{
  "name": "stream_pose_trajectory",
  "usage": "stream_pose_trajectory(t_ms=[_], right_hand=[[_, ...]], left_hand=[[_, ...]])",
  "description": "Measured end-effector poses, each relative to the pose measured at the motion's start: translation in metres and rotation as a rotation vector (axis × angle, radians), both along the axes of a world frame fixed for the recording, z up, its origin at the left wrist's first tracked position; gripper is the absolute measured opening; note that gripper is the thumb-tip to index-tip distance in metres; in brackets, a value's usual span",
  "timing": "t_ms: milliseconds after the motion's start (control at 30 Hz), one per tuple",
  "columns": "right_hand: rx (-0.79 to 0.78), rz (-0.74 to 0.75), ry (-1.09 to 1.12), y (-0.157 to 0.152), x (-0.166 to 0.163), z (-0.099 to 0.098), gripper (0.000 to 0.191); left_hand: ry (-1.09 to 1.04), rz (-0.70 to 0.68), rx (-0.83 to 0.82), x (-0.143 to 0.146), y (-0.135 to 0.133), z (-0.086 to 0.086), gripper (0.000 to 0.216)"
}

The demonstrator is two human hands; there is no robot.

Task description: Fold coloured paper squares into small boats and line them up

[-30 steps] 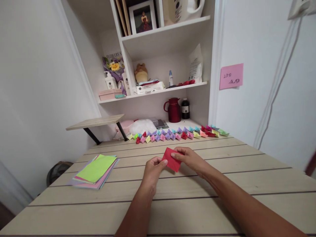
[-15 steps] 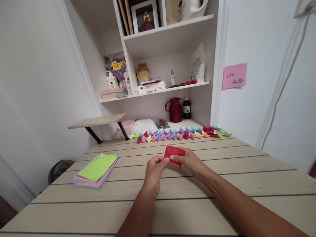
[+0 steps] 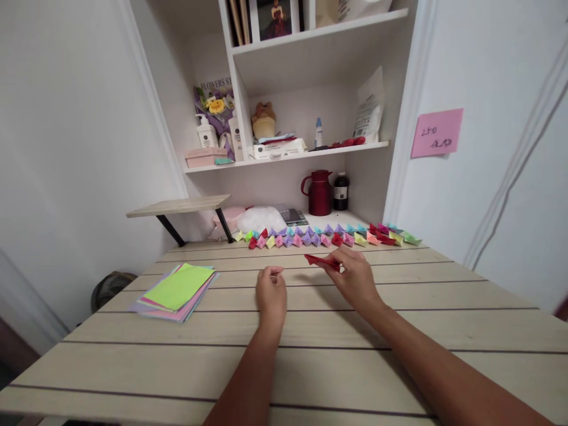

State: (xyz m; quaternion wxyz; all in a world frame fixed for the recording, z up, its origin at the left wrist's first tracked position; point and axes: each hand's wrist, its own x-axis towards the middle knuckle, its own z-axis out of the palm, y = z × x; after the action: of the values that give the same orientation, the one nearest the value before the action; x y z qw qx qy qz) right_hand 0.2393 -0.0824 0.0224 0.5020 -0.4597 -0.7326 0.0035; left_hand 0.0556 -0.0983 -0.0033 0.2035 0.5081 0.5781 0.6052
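Observation:
My right hand point(image 3: 357, 278) pinches a folded red piece of paper point(image 3: 320, 261) between thumb and fingers. The paper is held a little above the table, nearly edge-on, its tip pointing left. Apart from it, my left hand point(image 3: 271, 296) rests low over the table with its fingers curled in and no paper in them. Beyond both hands, small folded paper boats point(image 3: 306, 239) in many colours stand in two rows along the back of the table.
On the left of the slatted table point(image 3: 222, 367) lies a stack of coloured paper sheets point(image 3: 180, 289), lime green on top. A small raised wooden stand point(image 3: 180, 206) is behind it. White shelves point(image 3: 310, 155) at the back hold a dark red jug point(image 3: 320, 194) and bottles.
My left hand has let go of the red paper and drawn slightly left. My right hand has lifted the paper rightward and turned it from flat to edge-on. The camera view has shifted slightly.

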Motion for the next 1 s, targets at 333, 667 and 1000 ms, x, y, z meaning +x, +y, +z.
stream_pose_trajectory(t_ms=[333, 667, 1000], right_hand=[[0.072, 0.255, -0.781, -0.012, -0.023, -0.017, 0.020], [-0.278, 0.287, -0.641, -0.009, -0.007, -0.016, 0.022], [-0.397, 0.369, -0.498, 0.002, 0.007, -0.020, 0.034]], left_hand=[[0.510, -0.069, 0.078, 0.001, -0.018, 0.016, 0.030], [0.787, -0.237, -0.147, -0.004, -0.026, 0.001, 0.027], [0.870, -0.369, -0.144, -0.005, -0.027, -0.002, 0.034]])
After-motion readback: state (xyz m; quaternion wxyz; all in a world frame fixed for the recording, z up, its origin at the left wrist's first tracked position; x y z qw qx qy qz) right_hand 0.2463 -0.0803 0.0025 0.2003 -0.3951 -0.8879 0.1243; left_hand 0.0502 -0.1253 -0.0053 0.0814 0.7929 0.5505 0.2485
